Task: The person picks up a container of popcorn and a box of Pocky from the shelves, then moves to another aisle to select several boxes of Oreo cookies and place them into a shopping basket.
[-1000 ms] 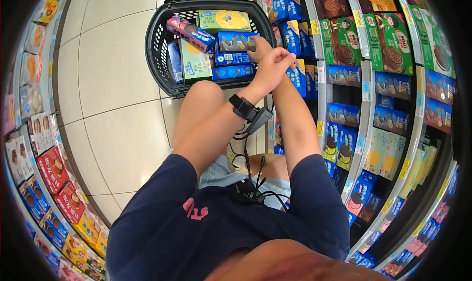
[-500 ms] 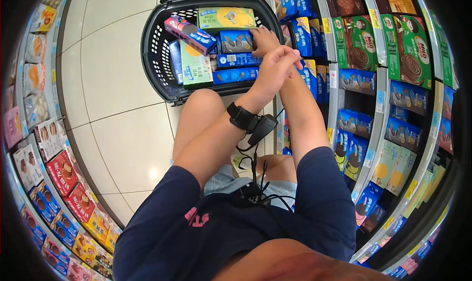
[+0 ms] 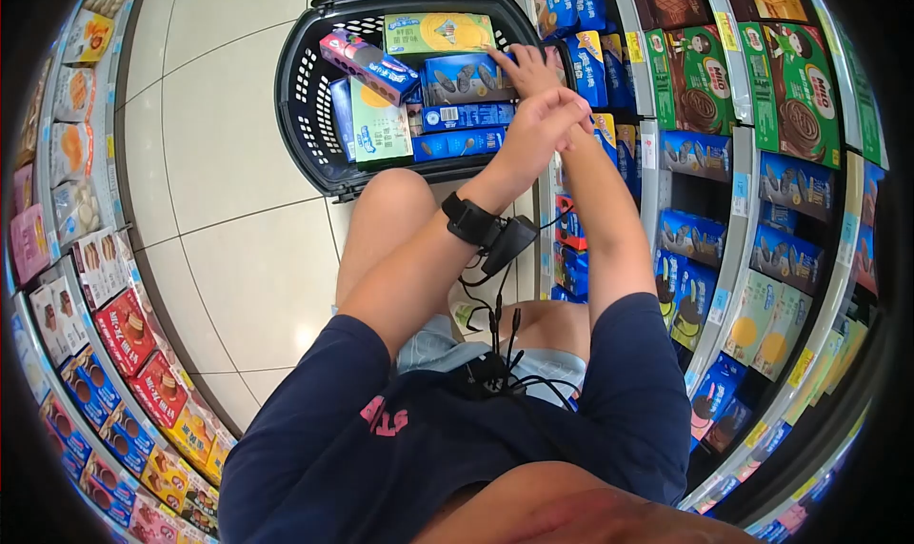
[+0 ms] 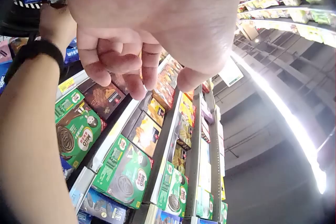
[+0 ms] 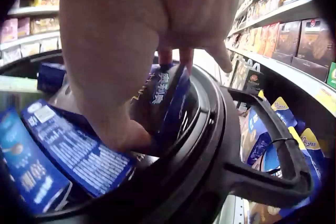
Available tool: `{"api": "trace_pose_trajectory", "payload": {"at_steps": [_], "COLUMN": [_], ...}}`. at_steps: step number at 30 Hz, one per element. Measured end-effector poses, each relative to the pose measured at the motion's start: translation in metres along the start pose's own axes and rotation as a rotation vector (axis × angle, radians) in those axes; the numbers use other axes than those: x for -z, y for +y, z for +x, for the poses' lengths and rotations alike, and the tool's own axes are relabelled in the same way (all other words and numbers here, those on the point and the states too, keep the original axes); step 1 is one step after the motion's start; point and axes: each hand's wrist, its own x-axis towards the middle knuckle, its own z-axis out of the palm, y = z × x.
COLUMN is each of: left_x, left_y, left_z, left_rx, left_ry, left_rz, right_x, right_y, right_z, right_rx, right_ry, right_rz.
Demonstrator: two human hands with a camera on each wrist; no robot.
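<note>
In the basket (image 3: 324, 168) lies a dark blue cookie box (image 3: 465, 79), at the right side. The right hand (image 3: 533, 71) reaches over the basket's right rim and grips this box's right end; in the right wrist view the thumb and fingers of the right hand (image 5: 157, 82) lie on opposite sides of the dark box (image 5: 163, 95). Above the right wrist in the head view is the left hand (image 3: 547, 123), holding nothing. Its fingers hang loosely curled in the left wrist view, where the left hand (image 4: 152, 40) is near the lens. Whether it touches the right arm cannot be told.
Other boxes, among them a green one (image 3: 438, 34) and a purple one (image 3: 362, 63), fill the basket. Shelves of snacks (image 3: 795, 97) stand close on the right, with more shelves (image 3: 129, 335) on the left. Tiled floor (image 3: 224, 163) lies between. Cables hang near the lap.
The right hand has moved a little to the right, and the dark blue box has shifted slightly with it. The left hand has also drifted slightly right, its fingers still loosely curled.
</note>
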Motion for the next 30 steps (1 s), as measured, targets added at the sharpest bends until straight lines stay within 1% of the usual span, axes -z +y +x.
{"api": "trace_pose_trajectory", "payload": {"at_steps": [1,2,3,5,7,9,10,11,12,13,14,15,16,17,19,21,22,24,25,26,27,28,29,30], "left_x": [0.002,0.004,0.006,0.014,0.019,0.014,0.013,0.014,0.019,0.018,0.013,0.006,0.000,-0.003,-0.019,-0.029,-0.042,-0.068,-0.080,-0.094,-0.106,-0.113,-0.120,-0.125], "left_y": [0.001,0.004,0.007,0.005,0.003,0.007,0.005,-0.003,-0.012,-0.013,-0.020,-0.026,-0.026,-0.036,-0.047,-0.064,-0.064,-0.065,-0.069,-0.074,-0.079,-0.091,-0.102,-0.117], "left_z": [0.001,0.002,0.004,0.005,0.005,0.001,0.001,0.005,0.009,0.008,0.008,0.006,-0.004,-0.006,-0.017,-0.023,-0.028,-0.042,-0.050,-0.058,-0.067,-0.073,-0.081,-0.090], "left_rx": [-0.001,-0.004,-0.009,-0.046,-0.052,-0.041,-0.052,-0.102,-0.114,-0.085,0.000,0.120,0.222,0.289,0.422,0.515,0.521,0.596,0.611,0.613,0.618,0.622,0.640,0.610], "left_ry": [0.015,0.025,0.017,0.027,0.011,0.076,0.116,0.206,0.233,0.197,0.166,0.122,-0.001,-0.107,-0.286,-0.441,-0.471,-0.662,-0.690,-0.766,-0.838,-0.896,-0.913,-0.919], "left_rz": [-0.012,-0.023,-0.021,-0.107,-0.090,-0.048,0.018,0.119,0.264,0.364,0.358,0.371,0.385,0.440,0.511,0.586,0.608,0.651,0.664,0.604,0.537,0.469,0.466,0.354], "right_x": [0.010,0.018,0.016,0.041,0.067,0.086,0.086,0.110,0.116,0.128,0.133,0.143,0.153,0.153,0.174,0.185,0.187,0.197,0.203,0.208,0.212,0.216,0.221,0.215], "right_y": [0.003,0.011,0.020,0.014,0.013,0.004,0.004,-0.011,-0.018,-0.025,-0.034,-0.038,-0.047,-0.055,-0.074,-0.093,-0.103,-0.125,-0.136,-0.147,-0.156,-0.169,-0.181,-0.193], "right_z": [-0.008,-0.018,-0.026,-0.062,-0.107,-0.155,-0.183,-0.206,-0.232,-0.258,-0.281,-0.304,-0.324,-0.343,-0.365,-0.388,-0.399,-0.420,-0.432,-0.446,-0.462,-0.476,-0.489,-0.505], "right_rx": [0.008,0.060,0.066,-0.056,-0.224,-0.481,-0.558,-0.666,-0.649,-0.685,-0.756,-0.775,-0.742,-0.731,-0.709,-0.740,-0.764,-0.840,-0.880,-0.922,-0.942,-1.020,-1.094,-1.167], "right_ry": [0.131,0.205,0.234,0.352,0.429,0.492,0.511,0.518,0.559,0.530,0.570,0.497,0.470,0.496,0.501,0.527,0.532,0.510,0.504,0.516,0.549,0.611,0.671,0.770], "right_rz": [0.105,0.230,0.308,0.472,0.468,0.717,0.817,0.974,0.902,0.861,0.994,0.863,0.727,0.723,0.619,0.712,0.710,0.662,0.648,0.630,0.611,0.584,0.554,0.600]}}
